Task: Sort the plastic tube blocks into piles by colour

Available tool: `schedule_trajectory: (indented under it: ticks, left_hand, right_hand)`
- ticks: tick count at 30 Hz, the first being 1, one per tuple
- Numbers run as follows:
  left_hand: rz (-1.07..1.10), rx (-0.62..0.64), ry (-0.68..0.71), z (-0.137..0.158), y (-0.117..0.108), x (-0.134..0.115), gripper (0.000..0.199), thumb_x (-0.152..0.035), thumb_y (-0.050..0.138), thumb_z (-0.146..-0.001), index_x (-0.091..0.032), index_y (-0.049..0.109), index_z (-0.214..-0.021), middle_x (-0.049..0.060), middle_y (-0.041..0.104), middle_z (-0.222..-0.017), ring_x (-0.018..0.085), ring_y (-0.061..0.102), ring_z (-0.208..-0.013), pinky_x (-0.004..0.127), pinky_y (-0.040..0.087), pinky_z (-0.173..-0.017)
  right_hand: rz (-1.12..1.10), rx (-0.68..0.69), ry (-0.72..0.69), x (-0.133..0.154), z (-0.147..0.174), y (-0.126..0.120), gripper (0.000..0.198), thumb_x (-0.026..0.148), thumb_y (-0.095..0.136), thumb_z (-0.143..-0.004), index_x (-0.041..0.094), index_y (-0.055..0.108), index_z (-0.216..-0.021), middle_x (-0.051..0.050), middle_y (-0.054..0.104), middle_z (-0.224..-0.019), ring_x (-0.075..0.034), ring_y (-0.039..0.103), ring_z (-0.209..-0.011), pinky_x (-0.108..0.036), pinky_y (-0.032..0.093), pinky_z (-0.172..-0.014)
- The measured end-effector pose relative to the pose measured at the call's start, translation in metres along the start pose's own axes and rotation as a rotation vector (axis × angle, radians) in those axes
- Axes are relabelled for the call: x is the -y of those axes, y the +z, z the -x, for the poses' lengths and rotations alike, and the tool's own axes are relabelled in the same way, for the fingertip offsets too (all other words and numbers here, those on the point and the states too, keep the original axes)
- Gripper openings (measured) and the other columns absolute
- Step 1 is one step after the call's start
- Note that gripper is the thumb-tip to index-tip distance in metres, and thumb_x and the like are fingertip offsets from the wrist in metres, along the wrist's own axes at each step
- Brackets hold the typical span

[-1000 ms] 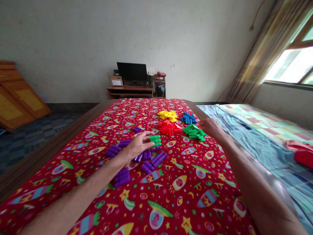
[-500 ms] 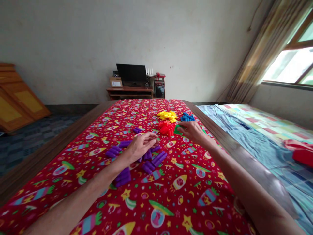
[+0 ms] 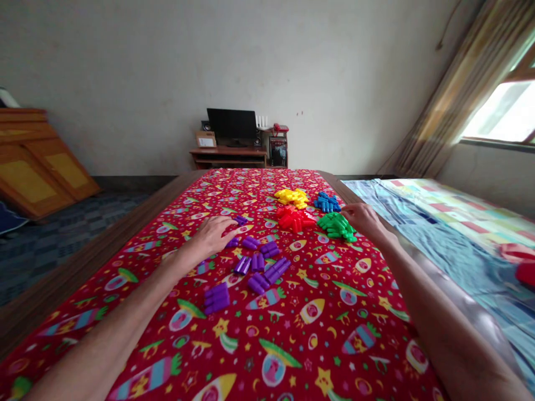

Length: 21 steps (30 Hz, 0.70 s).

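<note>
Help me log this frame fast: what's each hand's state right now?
Left hand: by purple tube blocks; grip cannot be told.
Right hand: beside green tube blocks, nothing visibly held; closure cannot be told.

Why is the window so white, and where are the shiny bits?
All in the head view: the wood-framed glass window is probably washed out by daylight; white glints show among the purple plastic ribbed blocks; pale glare lies on the dark brown wooden table edge.

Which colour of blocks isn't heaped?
The purple blocks: they lie spread out near the left hand, while the yellow heap, red heap, green heap and blue heap are each piled together.
</note>
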State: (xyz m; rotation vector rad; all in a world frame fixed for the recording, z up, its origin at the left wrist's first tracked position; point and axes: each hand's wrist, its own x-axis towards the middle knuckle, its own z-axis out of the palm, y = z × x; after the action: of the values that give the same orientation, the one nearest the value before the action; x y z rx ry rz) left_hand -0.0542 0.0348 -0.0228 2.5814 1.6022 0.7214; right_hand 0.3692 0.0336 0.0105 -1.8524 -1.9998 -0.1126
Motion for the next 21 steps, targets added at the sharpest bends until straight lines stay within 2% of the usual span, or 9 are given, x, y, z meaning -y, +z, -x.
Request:
schedule_trajectory:
  ticks: [3,7,10,13,17,21]
  left_hand:
    - [-0.001,0.094,-0.066,0.003,0.006,0.018,0.048,-0.048,0.045,-0.084,-0.015,0.067,-0.111,0.014,0.068,-0.114,0.029,0.06,-0.109,0.041,0.044,-0.1]
    - [0.121,0.193,0.0,0.004,0.011,0.007,0.054,-0.054,0.043,-0.085,-0.017,0.065,-0.119,0.013,0.066,-0.122,0.028,0.058,-0.114,0.04,0.042,-0.102]
    - [0.196,0.228,0.034,0.004,0.015,-0.015,0.053,-0.054,0.052,-0.083,-0.02,0.064,-0.122,0.012,0.064,-0.128,0.029,0.056,-0.118,0.04,0.041,-0.104]
    - [0.259,0.239,0.119,0.005,0.02,-0.038,0.041,-0.043,0.06,-0.081,-0.021,0.068,-0.115,0.01,0.067,-0.121,0.028,0.058,-0.114,0.041,0.041,-0.103]
    - [0.345,0.254,0.161,0.009,0.023,-0.063,0.03,-0.029,0.064,-0.077,-0.022,0.07,-0.106,0.006,0.072,-0.108,0.024,0.064,-0.101,0.035,0.047,-0.094]
    - [0.287,0.242,0.052,0.009,0.019,-0.068,0.033,-0.033,0.067,-0.073,-0.021,0.068,-0.103,0.004,0.072,-0.091,0.021,0.065,-0.081,0.03,0.051,-0.075]
  right_hand:
    - [-0.039,-0.042,-0.08,0.024,0.005,-0.01,0.031,0.025,0.045,-0.087,0.012,0.073,-0.085,-0.007,0.067,-0.068,-0.014,0.056,-0.064,-0.023,0.035,-0.059]
    - [-0.142,0.041,-0.379,0.074,0.021,-0.006,0.029,0.021,0.044,-0.09,0.012,0.071,-0.084,-0.005,0.066,-0.067,-0.011,0.053,-0.06,-0.023,0.036,-0.059]
    - [-0.277,0.09,-0.638,0.106,0.037,0.014,0.027,0.019,0.044,-0.092,0.014,0.07,-0.089,-0.008,0.07,-0.085,-0.014,0.061,-0.075,-0.025,0.044,-0.07]
    - [-0.355,0.133,-0.797,0.124,0.05,0.038,0.025,0.018,0.047,-0.092,0.015,0.067,-0.107,-0.012,0.069,-0.106,-0.019,0.063,-0.098,-0.03,0.048,-0.082]
    - [-0.328,0.235,-0.821,0.129,0.058,0.056,0.036,0.015,0.048,-0.092,0.013,0.056,-0.127,-0.015,0.066,-0.113,-0.021,0.063,-0.102,-0.031,0.049,-0.084]
    - [-0.29,0.29,-0.761,0.124,0.055,0.051,0.028,0.025,0.054,-0.093,0.016,0.063,-0.117,-0.011,0.07,-0.102,-0.018,0.064,-0.093,-0.028,0.048,-0.08]
